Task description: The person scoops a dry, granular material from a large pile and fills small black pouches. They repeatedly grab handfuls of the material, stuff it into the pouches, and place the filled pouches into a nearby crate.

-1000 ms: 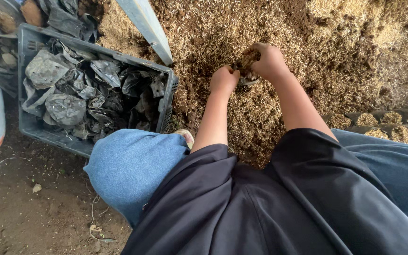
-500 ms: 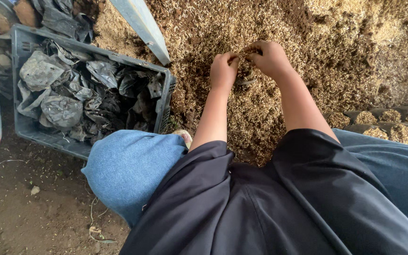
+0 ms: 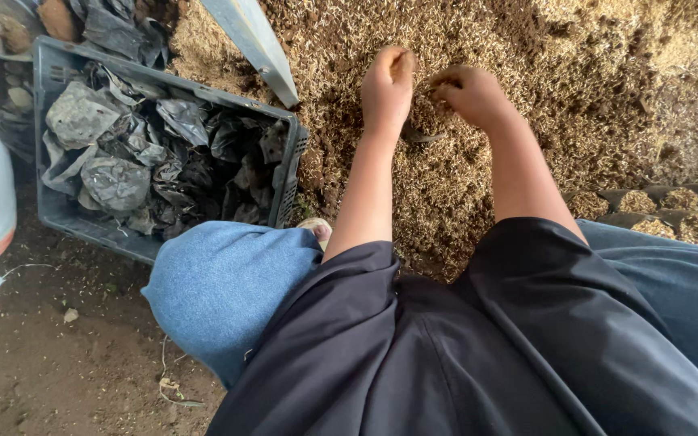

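Left hand [image 3: 387, 81] curled, fingers dug into husk-and-soil heap [image 3: 478, 161]; right hand [image 3: 470, 93] curled likewise just beside it. Whether either grips anything, cannot tell. Grey crate [image 3: 58, 211] of crumpled black bags [image 3: 155, 161] sits left of heap.

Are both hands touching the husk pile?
Touching. The head view shows the left hand and right hand pressed into the husk pile, fingers dug in.

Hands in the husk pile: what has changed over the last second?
Both hands have shifted left and further up the husk pile; the left hand and right hand now sit side by side, fingers curled into the husks. The grey crate of dark bags stayed put.
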